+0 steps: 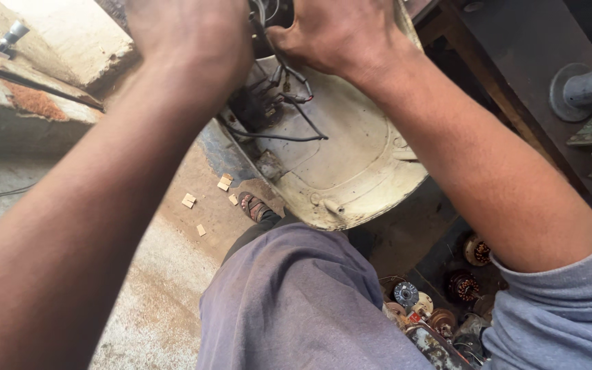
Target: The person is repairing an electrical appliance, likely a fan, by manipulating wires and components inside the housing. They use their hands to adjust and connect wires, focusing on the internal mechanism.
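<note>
My left hand (190, 38) is raised at the top of the view, fingers curled and hidden past the frame edge, close beside a bundle of black wires (279, 103). My right hand (340, 34) grips the upper part of a dirty cream plastic casing (351, 164), with its fingers curled in among the wires. The casing rests tilted above my knee, its hollow inner side facing me. What the left hand's fingers close on is hidden.
My leg in grey trousers (296, 301) fills the lower middle, with a sandalled foot (253, 205) on the concrete floor. Small wood chips (190, 200) lie nearby. Copper-wound motor parts (460, 284) are piled at lower right. A grey pipe (587, 85) juts in at right.
</note>
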